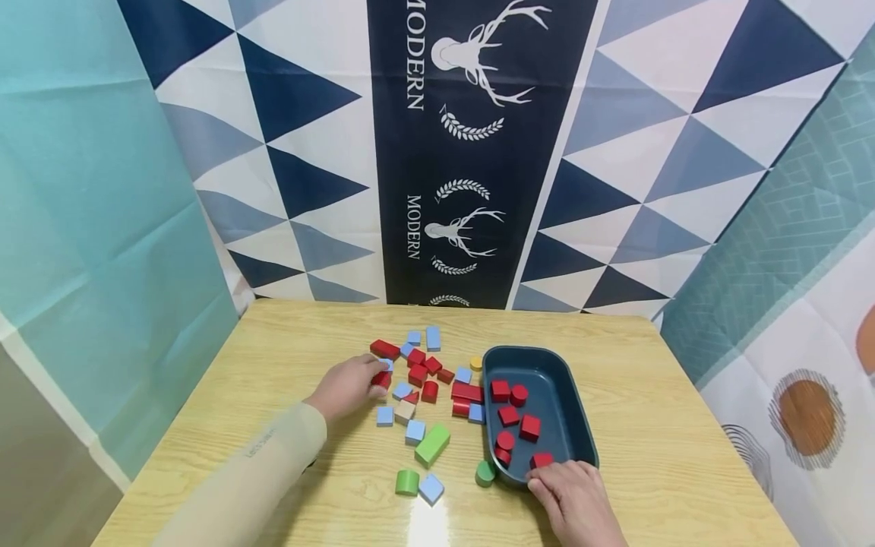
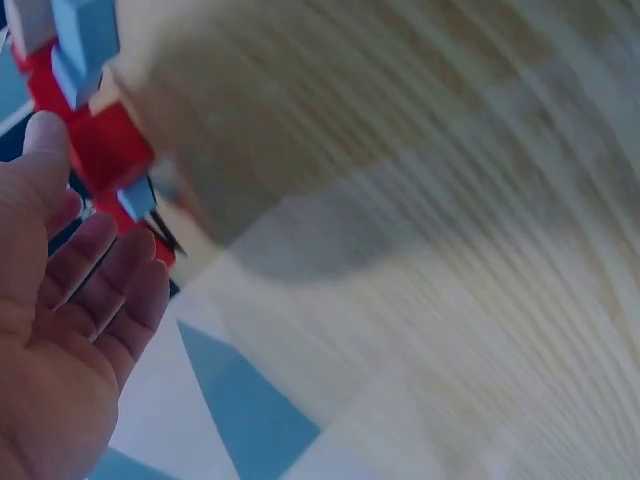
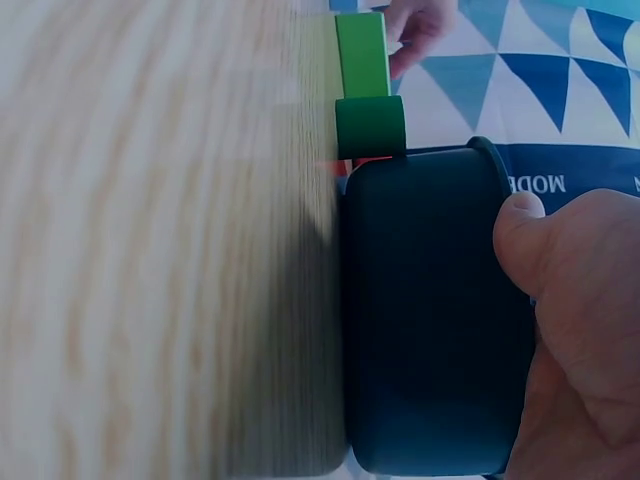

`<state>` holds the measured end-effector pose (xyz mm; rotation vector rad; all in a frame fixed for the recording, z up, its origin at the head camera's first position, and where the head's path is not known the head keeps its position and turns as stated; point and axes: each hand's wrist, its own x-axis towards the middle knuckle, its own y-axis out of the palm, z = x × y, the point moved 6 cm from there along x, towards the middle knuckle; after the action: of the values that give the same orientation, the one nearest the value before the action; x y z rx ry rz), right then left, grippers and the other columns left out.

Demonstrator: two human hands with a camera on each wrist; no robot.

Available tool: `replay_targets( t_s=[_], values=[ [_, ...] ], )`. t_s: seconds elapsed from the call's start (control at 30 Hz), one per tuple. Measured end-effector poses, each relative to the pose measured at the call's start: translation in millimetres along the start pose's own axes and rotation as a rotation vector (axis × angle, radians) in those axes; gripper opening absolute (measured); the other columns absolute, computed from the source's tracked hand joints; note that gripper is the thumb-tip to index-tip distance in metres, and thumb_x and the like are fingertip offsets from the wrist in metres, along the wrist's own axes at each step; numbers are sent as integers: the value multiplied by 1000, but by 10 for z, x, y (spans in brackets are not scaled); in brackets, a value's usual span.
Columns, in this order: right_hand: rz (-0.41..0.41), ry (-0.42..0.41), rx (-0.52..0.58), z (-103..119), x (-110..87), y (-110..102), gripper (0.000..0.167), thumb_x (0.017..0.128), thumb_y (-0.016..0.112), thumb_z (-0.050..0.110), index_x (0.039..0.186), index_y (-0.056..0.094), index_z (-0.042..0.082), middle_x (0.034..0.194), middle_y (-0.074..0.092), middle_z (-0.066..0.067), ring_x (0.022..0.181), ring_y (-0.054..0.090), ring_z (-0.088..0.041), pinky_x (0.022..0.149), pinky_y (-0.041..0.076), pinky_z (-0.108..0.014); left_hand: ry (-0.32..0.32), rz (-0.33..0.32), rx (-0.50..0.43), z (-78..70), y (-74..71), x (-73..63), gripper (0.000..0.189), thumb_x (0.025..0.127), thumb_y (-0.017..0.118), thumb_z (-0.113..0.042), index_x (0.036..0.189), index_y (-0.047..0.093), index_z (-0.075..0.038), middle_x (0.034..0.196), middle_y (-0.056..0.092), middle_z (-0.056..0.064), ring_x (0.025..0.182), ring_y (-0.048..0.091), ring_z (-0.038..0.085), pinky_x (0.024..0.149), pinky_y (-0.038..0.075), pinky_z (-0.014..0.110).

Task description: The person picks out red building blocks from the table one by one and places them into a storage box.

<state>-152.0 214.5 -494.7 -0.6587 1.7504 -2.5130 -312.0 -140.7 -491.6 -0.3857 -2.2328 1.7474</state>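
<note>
My left hand [image 1: 350, 387] reaches in at the left edge of a group of toy blocks, its fingertips right at a red block [image 1: 381, 379]. In the left wrist view, a gap shows between thumb and fingers, with a red block [image 2: 112, 150] just past the thumb tip. A light blue block [image 1: 386, 365] lies beside those fingertips. My right hand [image 1: 574, 494] grips the near rim of a dark teal tray [image 1: 581, 414], fingers over the edge and thumb [image 3: 520, 225] outside. Several red blocks [image 1: 529, 427] lie inside the tray.
Red and light blue blocks are scattered left of the tray, along with a wooden block [image 1: 405, 411] and a yellow one [image 1: 475, 364]. Nearer stand a long green block [image 1: 433, 445], a light green half-round [image 1: 407, 482] and a dark green cylinder [image 1: 484, 474] beside the tray.
</note>
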Motion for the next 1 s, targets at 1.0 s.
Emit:
replay_targets(
  t_s=[1.0],
  values=[
    [-26,-24,-14,-10,-20,-6,16,92,83,21,90,75,34,90,67,29,88,60,3,92,48,-41,368,9,169,-2200,-281,403,44,100,72,-51,137,72,-28,124,72,-6,110,60,12,99,54,28]
  ],
)
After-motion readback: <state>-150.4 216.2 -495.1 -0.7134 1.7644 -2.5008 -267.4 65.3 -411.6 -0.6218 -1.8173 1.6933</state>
